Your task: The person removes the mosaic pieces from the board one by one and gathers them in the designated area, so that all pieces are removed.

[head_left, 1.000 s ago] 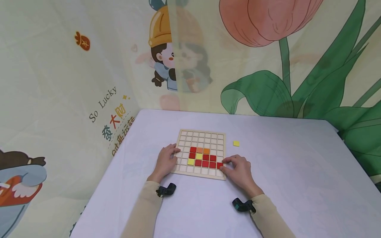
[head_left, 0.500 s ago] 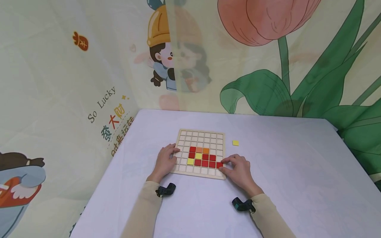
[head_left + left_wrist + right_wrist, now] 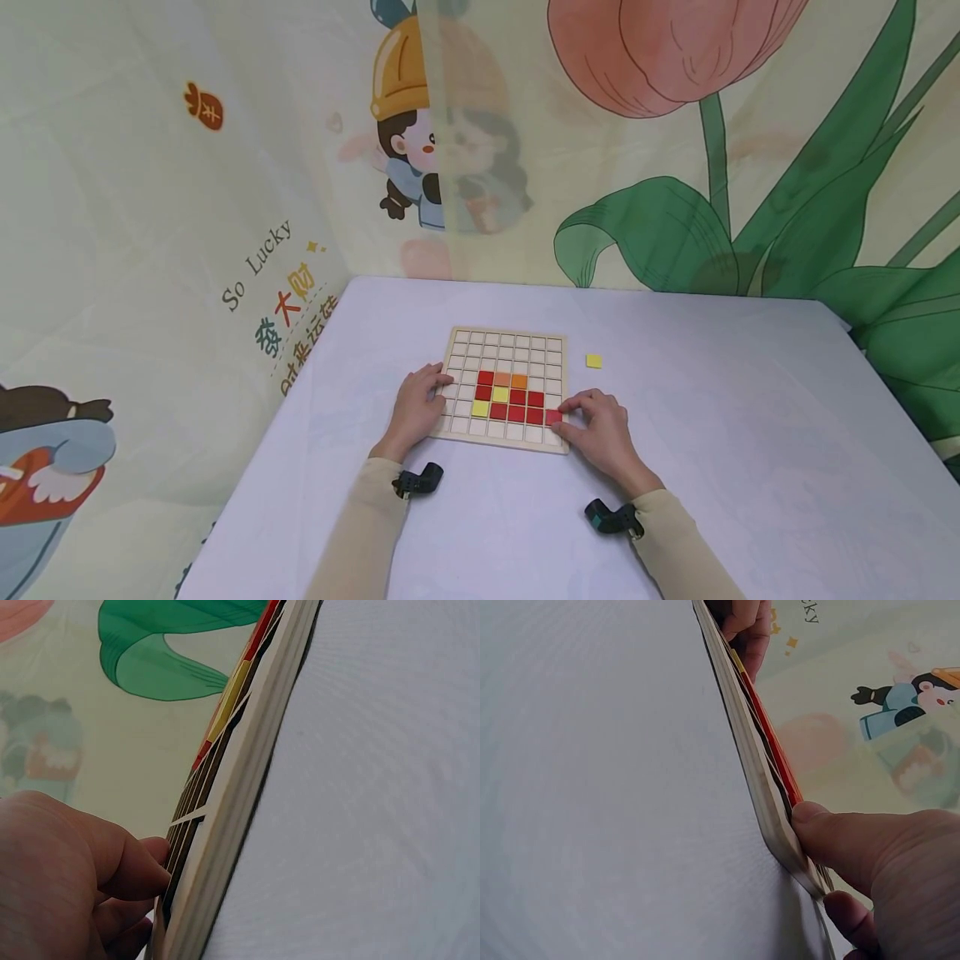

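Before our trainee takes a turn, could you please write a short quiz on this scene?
1. Count: how many yellow tiles lie on the board, leaving out the loose tile on the table?
2. Multiple choice: what colour is the end tile that the right hand touches?
A) orange
B) red
C) yellow
3. True or false: the left hand touches the board at its left edge.

Key: 1. Two. 2. B. 3. True.
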Tool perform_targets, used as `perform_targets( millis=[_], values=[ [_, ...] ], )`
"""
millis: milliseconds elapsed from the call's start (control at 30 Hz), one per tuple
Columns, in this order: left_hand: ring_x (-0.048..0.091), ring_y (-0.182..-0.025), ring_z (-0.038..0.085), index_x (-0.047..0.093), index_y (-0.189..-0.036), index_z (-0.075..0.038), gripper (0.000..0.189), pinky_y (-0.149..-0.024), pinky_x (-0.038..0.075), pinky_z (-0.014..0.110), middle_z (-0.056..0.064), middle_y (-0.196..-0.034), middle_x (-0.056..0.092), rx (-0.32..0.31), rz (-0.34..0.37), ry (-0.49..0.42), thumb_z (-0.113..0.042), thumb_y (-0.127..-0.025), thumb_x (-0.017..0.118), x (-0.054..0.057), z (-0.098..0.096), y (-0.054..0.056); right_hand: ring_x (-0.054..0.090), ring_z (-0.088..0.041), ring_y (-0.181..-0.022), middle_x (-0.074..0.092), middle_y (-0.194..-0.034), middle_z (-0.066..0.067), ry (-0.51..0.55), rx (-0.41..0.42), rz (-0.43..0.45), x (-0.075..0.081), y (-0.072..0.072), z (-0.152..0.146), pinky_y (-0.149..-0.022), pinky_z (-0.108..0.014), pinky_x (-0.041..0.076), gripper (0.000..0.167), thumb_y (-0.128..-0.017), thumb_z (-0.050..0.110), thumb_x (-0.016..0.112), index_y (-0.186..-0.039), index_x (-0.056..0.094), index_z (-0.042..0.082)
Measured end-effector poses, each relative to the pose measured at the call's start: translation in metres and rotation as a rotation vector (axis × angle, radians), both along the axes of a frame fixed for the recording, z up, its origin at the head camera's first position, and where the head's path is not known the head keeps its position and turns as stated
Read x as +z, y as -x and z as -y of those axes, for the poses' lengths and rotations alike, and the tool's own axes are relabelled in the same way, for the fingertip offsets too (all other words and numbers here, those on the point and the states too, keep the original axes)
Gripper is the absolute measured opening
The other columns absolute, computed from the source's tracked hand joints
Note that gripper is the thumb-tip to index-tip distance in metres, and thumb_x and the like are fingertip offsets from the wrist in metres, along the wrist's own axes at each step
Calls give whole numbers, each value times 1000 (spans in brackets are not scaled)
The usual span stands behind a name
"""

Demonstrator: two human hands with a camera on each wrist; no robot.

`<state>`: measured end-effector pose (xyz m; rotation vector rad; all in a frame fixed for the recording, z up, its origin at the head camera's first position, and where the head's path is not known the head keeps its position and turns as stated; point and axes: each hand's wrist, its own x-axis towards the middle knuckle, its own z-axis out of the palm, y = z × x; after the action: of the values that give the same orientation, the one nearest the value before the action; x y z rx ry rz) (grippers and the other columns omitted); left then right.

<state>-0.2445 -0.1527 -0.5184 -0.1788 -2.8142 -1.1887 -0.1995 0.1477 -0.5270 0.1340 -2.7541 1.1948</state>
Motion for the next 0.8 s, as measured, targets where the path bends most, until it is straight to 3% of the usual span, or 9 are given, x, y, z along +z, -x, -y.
perform_targets(
  millis=[233, 500, 800],
  values=[
    [32, -143, 29, 67, -114, -7, 31, -122, 13, 41, 10, -147, 48, -2, 0, 4, -1, -88, 52, 1, -1, 0, 47, -24, -109, 62, -111, -5, 36, 26, -22, 1, -1, 1, -95, -45, 39, 26, -75, 16, 85, -95, 68, 15],
    [33, -143, 29, 68, -114, -6, 32, -122, 14, 43, 11, -147, 48, -4, -7, 8, 0, -87, 52, 1, -1, 0, 51, -22, -105, 66, -106, -1, 33, 54, -29, 2, -3, 2, -90, -42, 48, 27, -77, 11, 83, -100, 69, 15],
    [33, -142, 29, 68, -114, -6, 32, -122, 14, 42, 11, -146, 49, -1, -9, 7, 0, -87, 52, 0, -1, 0, 57, -19, -100, 70, -103, 3, 15, 90, -41, 1, -3, 2, -86, -39, 51, 28, -79, 9, 80, -105, 73, 18]
  ],
)
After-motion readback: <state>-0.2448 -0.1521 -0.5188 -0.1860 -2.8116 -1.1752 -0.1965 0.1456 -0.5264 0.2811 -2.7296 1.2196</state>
